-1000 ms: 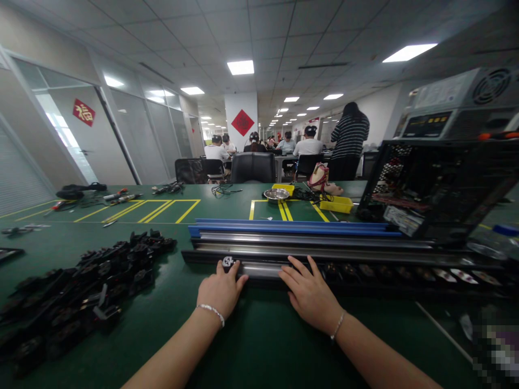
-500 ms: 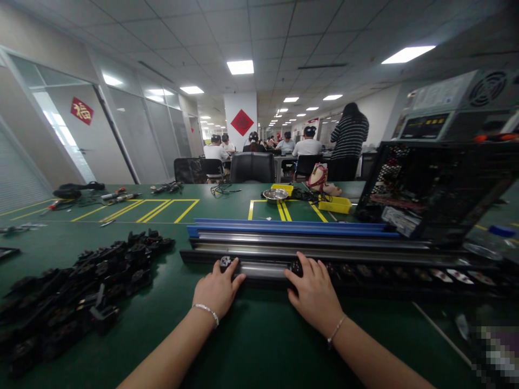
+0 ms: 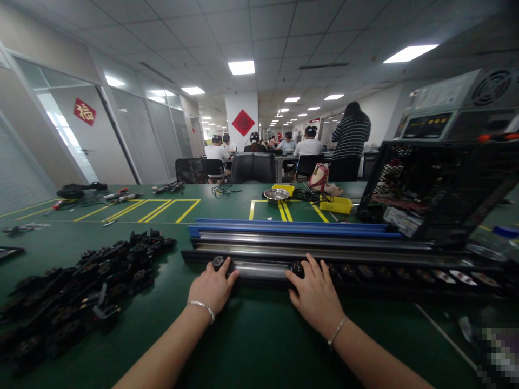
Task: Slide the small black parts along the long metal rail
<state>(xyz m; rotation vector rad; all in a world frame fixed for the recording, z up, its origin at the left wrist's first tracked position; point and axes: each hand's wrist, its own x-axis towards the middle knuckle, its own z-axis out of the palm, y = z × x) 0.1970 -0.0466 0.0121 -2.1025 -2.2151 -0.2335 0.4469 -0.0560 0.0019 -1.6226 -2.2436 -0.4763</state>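
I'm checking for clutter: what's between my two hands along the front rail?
The head view shows a bare, shiny stretch of front rail between your left hand and your right hand.

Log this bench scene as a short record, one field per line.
Surface: green table with yellow markings
Left grip: touching a small black part near the left end of the nearest rail
Right grip: at another black part, partly hidden by the hand
Along the rail, rightward: a row of parts
Behind it: more rails, the farthest one blue
Far left: heap of black parts
Right: open computer case
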